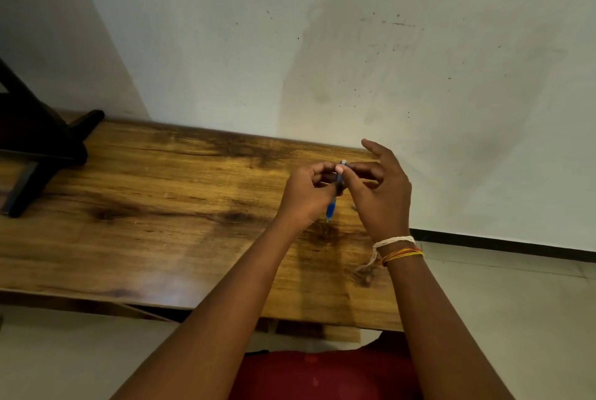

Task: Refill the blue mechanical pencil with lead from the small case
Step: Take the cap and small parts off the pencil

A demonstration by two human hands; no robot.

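The blue mechanical pencil point(331, 207) is held nearly upright above the wooden table point(145, 206), tip down, its pale top end poking out between the fingers. My left hand point(306, 196) grips the pencil's barrel. My right hand point(380, 193) pinches at the pencil's top end with thumb and forefinger, its other fingers spread. Whether lead is between those fingertips is too small to tell. A small grey object point(353, 207) lies on the table just right of the pencil tip, partly hidden by my right hand; it may be the lead case.
A black stand point(42, 154) with angled legs occupies the table's far left. A pale wall point(322, 45) rises directly behind the table. Tiled floor point(516, 296) lies to the right past the table's end. White and orange threads circle my right wrist point(398, 248).
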